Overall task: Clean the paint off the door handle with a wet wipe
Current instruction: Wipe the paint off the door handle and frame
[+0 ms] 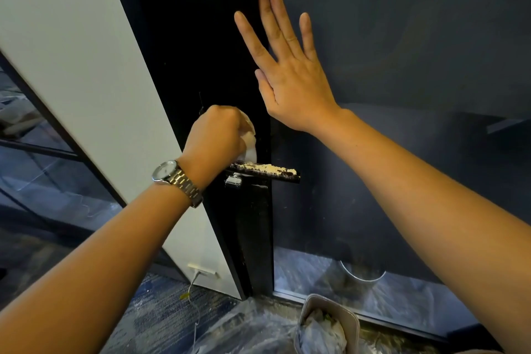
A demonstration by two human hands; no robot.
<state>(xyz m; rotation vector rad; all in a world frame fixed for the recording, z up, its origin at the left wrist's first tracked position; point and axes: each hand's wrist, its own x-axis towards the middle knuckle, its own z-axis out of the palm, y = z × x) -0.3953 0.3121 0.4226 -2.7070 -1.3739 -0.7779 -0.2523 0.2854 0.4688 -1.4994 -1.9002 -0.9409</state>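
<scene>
- Just below the left hand (pixel 215 135), the door handle (pixel 291 179) stuck out, crusted with pale paint (pixel 267 167)
- That hand was fisted round a wet wipe (pixel 249 146)
- Above the handle, the right hand (pixel 290 80) lay flat, fingers spread, against the dark panel (pixel 402 37)

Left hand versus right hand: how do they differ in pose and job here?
The left hand is curled round the wet wipe; the right hand is flat, fingers straight and spread. The left hand sits low at the door handle; the right hand is higher, against the dark door. The left wrist wears a watch; the right wrist is bare. Both reach forward to the same door.
</scene>
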